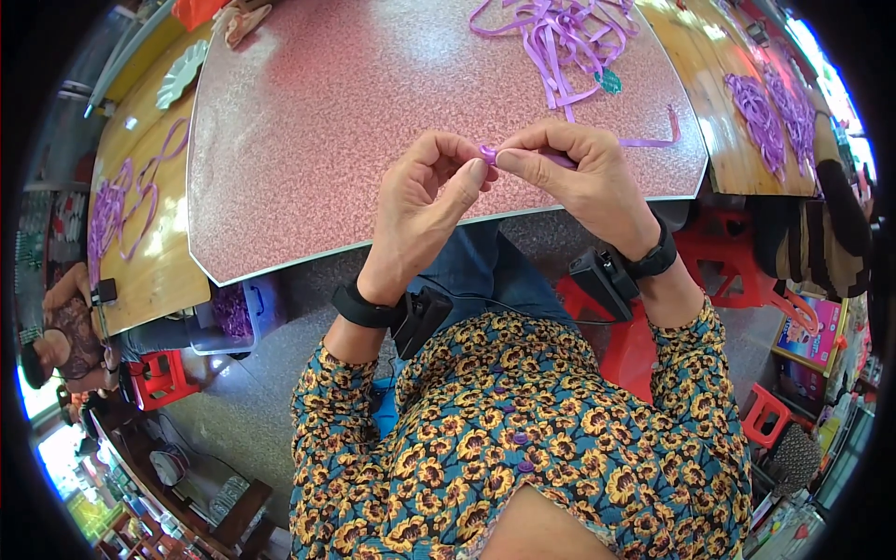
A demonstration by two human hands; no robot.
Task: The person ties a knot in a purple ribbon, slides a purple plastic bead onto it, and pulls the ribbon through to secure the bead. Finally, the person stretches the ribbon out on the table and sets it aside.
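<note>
Over the near part of the speckled pink tabletop [308, 168], both hands meet and pinch a purple ribbon [488, 152], which forms a small loop or fold between the fingertips. My left hand [427, 196] grips it from the left with thumb and forefinger. From the right, my right hand [579, 173] holds it between thumb and bent fingers; part of the strip shows under the fingers. A ribbon tail [649, 143] lies on the table right of my right hand. Beyond the hands is a loose heap of purple ribbon [569, 42], with a round green piece [609, 81] beside it.
Wooden tables flank mine, with purple ribbon on the left one [112, 210] and ribbon bundles [770, 117] on the right one. People sit at both sides. A plastic tub [257, 317] stands below left; red stools [163, 378] are around. A scalloped white tray [182, 75] lies far left.
</note>
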